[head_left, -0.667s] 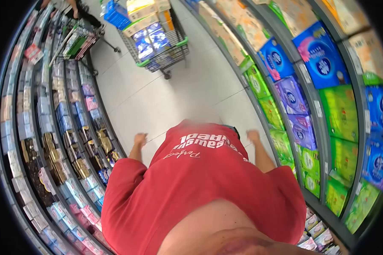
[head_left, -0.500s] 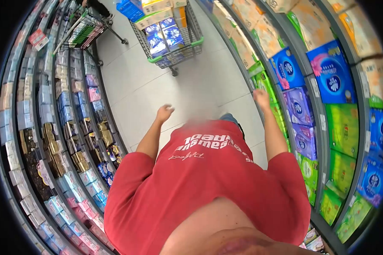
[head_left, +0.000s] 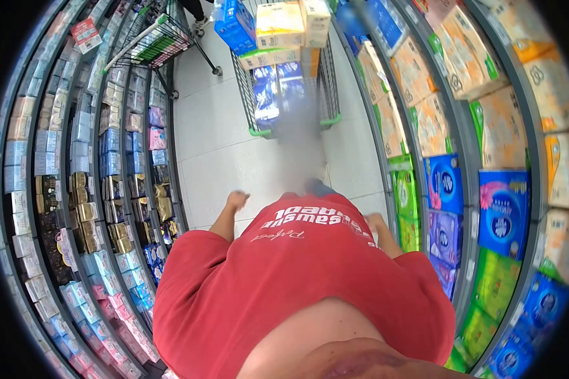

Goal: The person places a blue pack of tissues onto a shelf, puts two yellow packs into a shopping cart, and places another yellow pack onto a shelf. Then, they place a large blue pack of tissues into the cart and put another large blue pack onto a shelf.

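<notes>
My left hand (head_left: 237,201) hangs at my left side over the tiled floor, holding nothing, its fingers loosely apart. On the other side, my right hand (head_left: 378,224) is low beside my red shirt (head_left: 310,271), near the right-hand shelves. Its fingers are mostly hidden. Ahead stands a shopping cart (head_left: 332,118) with a green-edged rim, loaded with packs. Inside are dark blue tissue packs (head_left: 267,95), a bright blue pack (head_left: 235,26) and cream-and-orange packs (head_left: 280,24). Neither hand touches the cart. A grey blur covers the area between the cart and my shirt.
Shelves of small tissue packs (head_left: 114,142) line the left side. Larger blue packs (head_left: 503,215), green packs (head_left: 496,284) and cream packs (head_left: 502,126) fill the right shelves. A second cart (head_left: 155,41) stands ahead left, with a person's shoe (head_left: 201,23) near it.
The loaded cart and the second cart now appear further right in view. My right hand has dropped back from the shelf edge to my side. My left hand sits slightly lower.
</notes>
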Action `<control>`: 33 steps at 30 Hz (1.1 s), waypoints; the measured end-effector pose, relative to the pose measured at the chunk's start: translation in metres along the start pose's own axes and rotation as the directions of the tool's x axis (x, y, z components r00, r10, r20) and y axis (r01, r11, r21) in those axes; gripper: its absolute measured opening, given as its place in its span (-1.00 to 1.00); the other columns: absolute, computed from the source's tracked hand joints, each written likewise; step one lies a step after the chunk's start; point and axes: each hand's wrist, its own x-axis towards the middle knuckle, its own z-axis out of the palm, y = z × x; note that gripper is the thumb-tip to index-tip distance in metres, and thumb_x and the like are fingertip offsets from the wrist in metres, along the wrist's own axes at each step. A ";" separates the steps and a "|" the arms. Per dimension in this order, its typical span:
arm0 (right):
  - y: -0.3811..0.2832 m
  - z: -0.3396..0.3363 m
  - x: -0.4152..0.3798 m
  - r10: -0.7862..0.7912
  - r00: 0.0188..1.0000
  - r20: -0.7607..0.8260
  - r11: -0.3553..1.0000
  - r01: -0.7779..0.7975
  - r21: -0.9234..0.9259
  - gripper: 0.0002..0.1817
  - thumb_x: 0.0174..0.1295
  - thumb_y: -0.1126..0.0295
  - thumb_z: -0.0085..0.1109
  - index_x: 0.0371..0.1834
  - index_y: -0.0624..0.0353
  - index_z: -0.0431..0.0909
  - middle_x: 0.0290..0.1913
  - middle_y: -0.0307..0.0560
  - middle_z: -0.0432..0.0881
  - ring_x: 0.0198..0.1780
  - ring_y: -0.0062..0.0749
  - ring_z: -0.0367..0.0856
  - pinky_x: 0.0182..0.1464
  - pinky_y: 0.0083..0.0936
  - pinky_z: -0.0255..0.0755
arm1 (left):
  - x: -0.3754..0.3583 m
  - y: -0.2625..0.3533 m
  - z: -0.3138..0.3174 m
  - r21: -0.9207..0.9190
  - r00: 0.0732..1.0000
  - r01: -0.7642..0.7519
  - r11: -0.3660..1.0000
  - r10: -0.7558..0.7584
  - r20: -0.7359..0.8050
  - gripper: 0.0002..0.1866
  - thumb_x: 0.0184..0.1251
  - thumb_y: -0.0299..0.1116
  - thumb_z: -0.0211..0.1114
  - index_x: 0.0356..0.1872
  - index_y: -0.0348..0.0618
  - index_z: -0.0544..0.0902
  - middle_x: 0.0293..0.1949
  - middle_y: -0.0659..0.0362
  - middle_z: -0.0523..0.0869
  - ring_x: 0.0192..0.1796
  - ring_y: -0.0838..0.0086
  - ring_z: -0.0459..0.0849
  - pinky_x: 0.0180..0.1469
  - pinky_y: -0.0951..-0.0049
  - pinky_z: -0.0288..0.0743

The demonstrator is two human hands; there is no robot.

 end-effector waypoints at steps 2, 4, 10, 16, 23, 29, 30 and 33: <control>-0.001 -0.009 -0.021 0.388 0.892 0.233 0.636 -0.442 0.632 -0.63 0.18 0.24 0.11 0.07 0.01 0.56 -0.32 -0.07 0.68 -0.39 -0.29 0.65 -0.28 -0.16 0.51 | -0.030 -0.010 -0.017 -0.272 0.968 0.227 0.935 -0.247 -0.041 -0.75 0.15 -0.23 0.29 -0.48 -0.23 0.62 -0.60 0.12 0.55 -0.62 0.40 0.48 -0.53 0.27 0.39; 0.006 -0.019 -0.025 0.506 0.764 0.400 0.173 -0.545 0.821 -0.67 0.20 0.23 0.12 0.02 0.04 0.58 -0.33 -0.07 0.67 -0.39 -0.31 0.65 -0.35 -0.18 0.50 | -0.030 -0.013 -0.036 -0.342 0.938 0.306 0.889 -0.343 -0.054 -0.77 0.16 -0.24 0.29 -0.49 -0.22 0.62 -0.61 0.13 0.53 -0.62 0.41 0.47 -0.55 0.27 0.38; 0.029 -0.127 0.031 0.604 0.754 0.257 0.248 -0.485 0.839 -0.73 0.19 0.18 0.13 -0.19 0.14 0.57 -0.42 -0.12 0.61 -0.49 -0.38 0.57 -0.49 -0.34 0.39 | 0.052 0.038 -0.095 0.106 0.853 0.029 0.994 0.030 -0.521 -0.39 -0.01 -0.04 0.34 0.00 -0.31 0.61 -0.02 -0.16 0.65 0.10 0.02 0.59 0.16 0.20 0.43; -0.015 -0.290 0.114 0.446 0.816 -0.368 0.394 0.190 0.899 -0.70 0.21 0.22 0.20 -0.16 0.22 0.58 -0.38 -0.13 0.66 -0.43 -0.49 0.62 -0.47 -0.57 0.40 | 0.097 0.238 -0.186 0.099 0.684 -0.325 0.941 0.306 -0.662 -0.31 0.03 -0.07 0.38 0.15 -0.33 0.48 0.14 -0.15 0.54 0.21 0.07 0.49 0.25 0.22 0.34; -0.125 -0.372 0.102 0.374 0.867 -0.329 0.258 0.243 0.935 -0.60 0.24 0.20 0.18 0.06 0.21 0.51 -0.19 -0.14 0.68 -0.24 -0.52 0.65 -0.20 -0.58 0.42 | 0.126 0.389 -0.278 0.273 0.404 -0.529 0.804 0.521 -0.752 -0.25 0.02 -0.06 0.39 0.17 -0.38 0.41 0.17 -0.22 0.43 0.25 -0.03 0.39 0.27 0.17 0.29; -0.174 -0.361 0.102 0.383 0.889 -0.250 0.188 0.190 0.964 -0.61 0.26 0.22 0.17 0.07 0.21 0.50 -0.17 -0.14 0.68 -0.22 -0.52 0.65 -0.18 -0.58 0.43 | 0.159 0.459 -0.352 0.649 0.010 -0.505 0.569 0.755 -0.655 -0.23 0.03 -0.02 0.38 0.17 -0.40 0.40 0.18 -0.24 0.42 0.25 -0.06 0.36 0.29 0.10 0.23; -0.179 -0.360 0.102 0.405 0.877 -0.258 0.154 0.213 0.965 -0.62 0.24 0.25 0.19 0.04 0.26 0.52 -0.24 -0.14 0.67 -0.26 -0.55 0.63 -0.25 -0.62 0.42 | 0.168 0.469 -0.365 0.675 0.020 -0.480 0.560 0.777 -0.630 -0.19 0.03 0.04 0.37 0.17 -0.40 0.39 0.18 -0.23 0.42 0.26 -0.05 0.35 0.30 0.10 0.22; -0.192 -0.373 0.099 0.447 0.868 -0.216 0.053 0.215 0.975 -0.63 0.23 0.28 0.19 0.02 0.30 0.53 -0.27 -0.13 0.67 -0.29 -0.56 0.62 -0.28 -0.66 0.42 | 0.199 0.492 -0.391 0.537 0.208 -0.414 0.735 0.650 -0.731 -0.07 -0.03 0.24 0.33 0.17 -0.41 0.39 0.17 -0.24 0.45 0.23 -0.07 0.40 0.27 0.09 0.27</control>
